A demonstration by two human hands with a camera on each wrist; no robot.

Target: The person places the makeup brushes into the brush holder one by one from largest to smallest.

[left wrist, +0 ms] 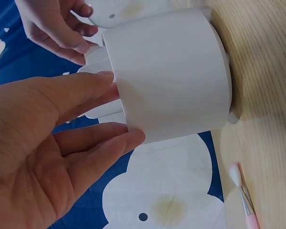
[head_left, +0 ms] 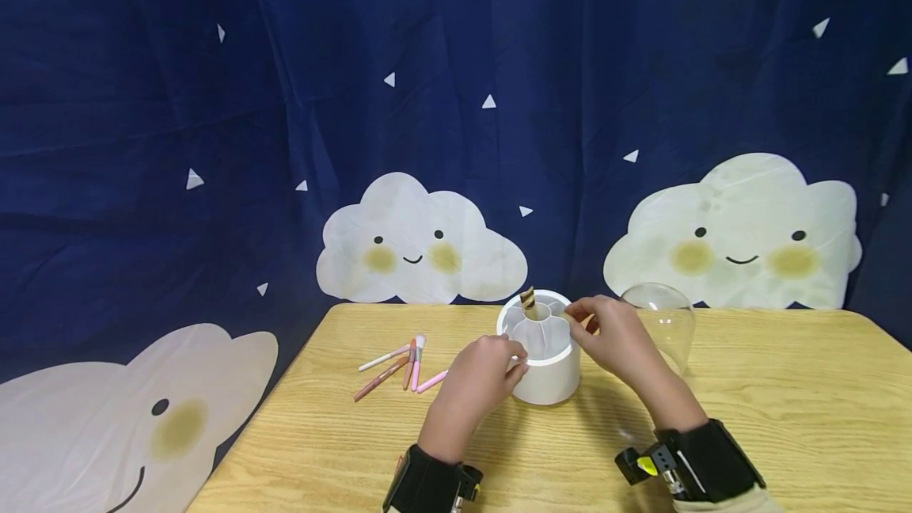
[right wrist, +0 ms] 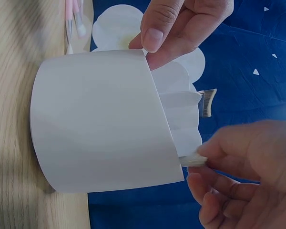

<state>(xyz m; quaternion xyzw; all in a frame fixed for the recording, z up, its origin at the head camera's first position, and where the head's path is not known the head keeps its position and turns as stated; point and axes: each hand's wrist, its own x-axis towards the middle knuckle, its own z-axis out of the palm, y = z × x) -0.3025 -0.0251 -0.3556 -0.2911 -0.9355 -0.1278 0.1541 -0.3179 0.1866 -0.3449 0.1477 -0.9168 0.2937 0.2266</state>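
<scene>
A round white makeup brush holder (head_left: 547, 383) with inner dividers stands on the wooden table. My left hand (head_left: 486, 370) pinches its near-left rim, one digit outside the wall (left wrist: 171, 76) and others inside the rim. At the right side of the rim, my right hand (head_left: 614, 339) pinches the pale bristles of a makeup brush (right wrist: 193, 160). That brush's handle is hidden inside the holder. A second brush (head_left: 528, 301), with dark-and-gold bristles, sticks up out of the holder near its central tube.
Left of the holder lie several makeup brushes (head_left: 416, 366), pink, brown and white. A clear dome cover (head_left: 673, 331) stands behind my right forearm. A dark blue curtain (head_left: 442, 101) with clouds hangs along the table's back edge.
</scene>
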